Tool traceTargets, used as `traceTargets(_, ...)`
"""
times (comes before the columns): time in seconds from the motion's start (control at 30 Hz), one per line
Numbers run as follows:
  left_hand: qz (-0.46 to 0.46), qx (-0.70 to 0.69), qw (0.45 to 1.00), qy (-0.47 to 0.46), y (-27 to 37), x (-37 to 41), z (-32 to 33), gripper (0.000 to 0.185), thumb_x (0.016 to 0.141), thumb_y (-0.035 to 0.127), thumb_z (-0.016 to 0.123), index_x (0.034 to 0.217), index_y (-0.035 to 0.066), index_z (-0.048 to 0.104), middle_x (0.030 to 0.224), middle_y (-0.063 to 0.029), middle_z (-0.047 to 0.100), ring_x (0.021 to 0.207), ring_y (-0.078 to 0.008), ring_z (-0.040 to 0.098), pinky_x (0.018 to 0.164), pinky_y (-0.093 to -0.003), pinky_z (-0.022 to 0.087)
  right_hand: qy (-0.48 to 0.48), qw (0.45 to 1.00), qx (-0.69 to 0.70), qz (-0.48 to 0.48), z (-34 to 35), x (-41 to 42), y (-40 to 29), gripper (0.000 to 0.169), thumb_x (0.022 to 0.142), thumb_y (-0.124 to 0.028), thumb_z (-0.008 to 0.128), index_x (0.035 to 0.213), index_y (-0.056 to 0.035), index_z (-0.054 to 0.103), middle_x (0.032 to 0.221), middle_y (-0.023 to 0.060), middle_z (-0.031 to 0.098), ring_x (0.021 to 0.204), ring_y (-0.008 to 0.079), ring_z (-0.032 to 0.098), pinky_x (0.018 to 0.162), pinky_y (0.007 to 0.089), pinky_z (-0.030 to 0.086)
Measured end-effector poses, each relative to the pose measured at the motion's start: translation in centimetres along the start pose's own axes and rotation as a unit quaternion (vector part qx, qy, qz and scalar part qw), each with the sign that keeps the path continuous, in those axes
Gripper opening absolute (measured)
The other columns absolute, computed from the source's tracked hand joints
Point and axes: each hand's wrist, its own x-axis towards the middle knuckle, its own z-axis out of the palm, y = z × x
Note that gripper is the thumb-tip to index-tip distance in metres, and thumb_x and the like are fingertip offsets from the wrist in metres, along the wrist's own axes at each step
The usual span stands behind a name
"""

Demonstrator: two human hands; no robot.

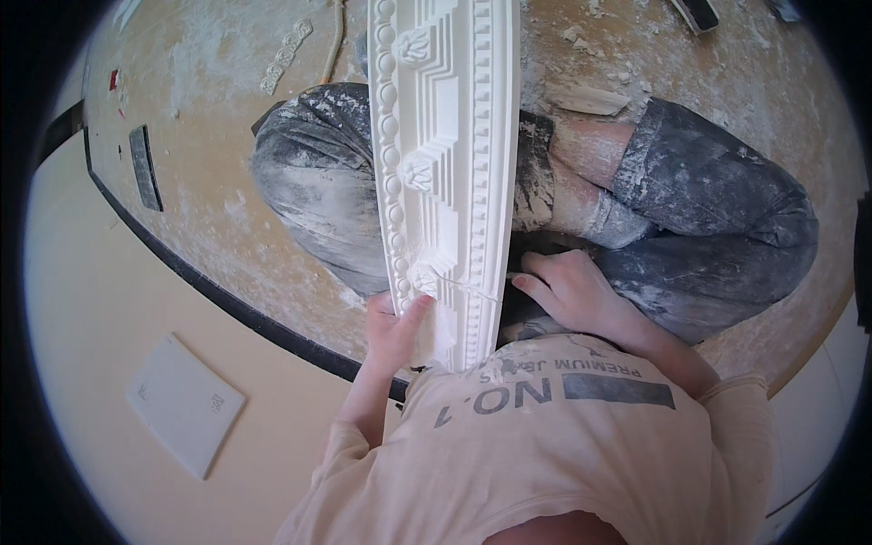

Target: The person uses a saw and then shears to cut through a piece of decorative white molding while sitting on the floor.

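A white plaster cornice moulding [443, 170] lies lengthwise across my crossed legs, its near end against my shirt. Beads, rosette blocks and a dentil row decorate its face. A jagged crack [470, 289] runs across it from a rosette to the right edge. My left hand [394, 330] grips the left edge near the close end, thumb on the face beside that rosette, fingers hidden beneath. Just off the right edge, by the crack, is my right hand [575, 289] with curled fingers. A small pale bit shows at its fingertips; whether it holds something is unclear.
Plaster dust and crumbs cover the brown board [204, 136] under me. On it lie an ornamental plaster strip [286, 54], a dark flat bar [145, 167], a plaster shard [589, 100] and a dark-faced block [696, 13]. A pale tile-like slab [187, 405] rests beyond the board's black edge.
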Motion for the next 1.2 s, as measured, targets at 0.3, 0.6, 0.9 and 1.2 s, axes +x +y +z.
traceTargets(0.3, 0.005, -0.013, 1.0, -0.014, -0.7, 0.2, -0.3, 0.013, 0.088, 0.011, 0.065, 0.09, -0.001, 0.069, 0.073, 0.004, 0.063, 0.068, -0.0026, 0.051, 0.06, -0.0214, 0.042, -0.028, 0.999, 0.039, -0.002, 0.1, -0.1, 0.3, 0.034, 0.091, -0.032, 0.053, 0.077, -0.0019, 0.059, 0.063, 0.0227, 0.056, 0.063, 0.0422, 0.058, 0.057, 0.0489, 0.045)
traceTargets(0.6, -0.002, -0.014, 0.999, -0.03, -1.0, 0.3, -0.6, 0.013, 0.088, 0.01, 0.064, 0.091, -0.002, 0.069, 0.076, 0.0029, 0.064, 0.07, -0.0031, 0.053, 0.061, -0.0216, 0.043, 0.001, 0.997, -0.068, -0.023, 0.8, -0.6, -0.7, 0.034, 0.092, -0.033, 0.051, 0.077, -0.0038, 0.06, 0.059, 0.0201, 0.057, 0.055, 0.0396, 0.058, 0.052, 0.0479, 0.047)
traceTargets(0.9, -0.007, -0.028, 0.999, -0.03, -0.8, 0.1, -0.6, 0.013, 0.088, 0.01, 0.064, 0.093, -0.001, 0.069, 0.079, 0.0026, 0.065, 0.073, -0.0033, 0.054, 0.064, -0.022, 0.044, -0.004, 1.0, -0.018, -0.019, 1.5, 1.5, -3.3, 0.03, 0.093, -0.03, 0.048, 0.085, -0.0043, 0.061, 0.064, 0.0213, 0.06, 0.059, 0.0398, 0.06, 0.056, 0.0486, 0.048)
traceTargets(1.2, -0.019, -0.036, 0.999, -0.027, -0.7, 0.1, -0.5, 0.013, 0.088, 0.01, 0.064, 0.093, 0.0, 0.07, 0.078, 0.0028, 0.065, 0.072, -0.0035, 0.054, 0.063, -0.0224, 0.044, -0.024, 0.995, 0.093, 0.012, 1.1, 1.7, -2.9, 0.031, 0.093, -0.03, 0.048, 0.091, -0.0047, 0.066, 0.074, 0.0237, 0.061, 0.067, 0.0422, 0.06, 0.062, 0.0496, 0.048)
